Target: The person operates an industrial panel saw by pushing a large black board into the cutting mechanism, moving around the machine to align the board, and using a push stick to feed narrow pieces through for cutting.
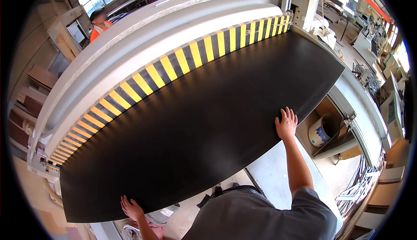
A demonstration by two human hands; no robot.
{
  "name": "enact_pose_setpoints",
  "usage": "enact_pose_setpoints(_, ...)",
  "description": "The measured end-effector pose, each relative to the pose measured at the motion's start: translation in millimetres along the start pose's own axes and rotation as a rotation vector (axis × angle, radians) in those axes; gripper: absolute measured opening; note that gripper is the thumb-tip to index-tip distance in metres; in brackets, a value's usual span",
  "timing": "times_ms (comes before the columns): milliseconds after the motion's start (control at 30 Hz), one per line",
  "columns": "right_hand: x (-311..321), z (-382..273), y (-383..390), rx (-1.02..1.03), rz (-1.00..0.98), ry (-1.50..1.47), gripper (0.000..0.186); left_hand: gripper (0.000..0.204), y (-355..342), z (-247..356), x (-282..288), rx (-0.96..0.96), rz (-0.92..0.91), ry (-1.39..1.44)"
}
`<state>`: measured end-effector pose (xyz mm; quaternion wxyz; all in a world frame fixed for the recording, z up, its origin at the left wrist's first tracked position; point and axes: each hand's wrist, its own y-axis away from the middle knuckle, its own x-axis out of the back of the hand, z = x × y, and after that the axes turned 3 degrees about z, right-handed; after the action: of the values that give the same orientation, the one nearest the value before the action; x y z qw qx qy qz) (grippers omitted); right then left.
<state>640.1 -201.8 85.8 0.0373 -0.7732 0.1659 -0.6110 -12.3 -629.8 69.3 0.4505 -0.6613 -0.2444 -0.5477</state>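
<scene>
A large black sheet (191, 118) spreads across the middle, its far edge running up to a yellow-and-black striped bar (152, 75) on a big pale machine (104, 40). At the sheet's near left edge, my left hand (131, 208) lies on top with its fingers apart. Farther right, my right hand (286, 124) rests on the sheet close to its right end, fingers stretched out and spread. Neither hand is wrapped round anything; my thumbs show only partly. Whatever bears the sheet from below is mostly hidden.
Right of the sheet, a white bucket (320, 132) stands inside the machine's frame (354, 109). A pale panel (278, 175) lies under my right arm. Thin offcut strips (358, 183) are piled at the lower right. Beyond the machine is a person in orange (99, 29).
</scene>
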Motion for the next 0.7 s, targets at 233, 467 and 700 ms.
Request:
enact_pose_setpoints(233,-7,2,-1,0.005,-0.009,0.015,0.054,0.045,-2,10,4,0.013,0.013,0.078)
enact_pose_setpoints(467,-11,1,-4,0.021,0.059,-0.005,0.053,0.043,-4,3,-1,0.008,0.049,0.153)
enact_pose_setpoints(700,-10,2,-4,0.008,0.052,-0.009,0.053,0.040,-6,2,-3,0.006,0.075,0.203)
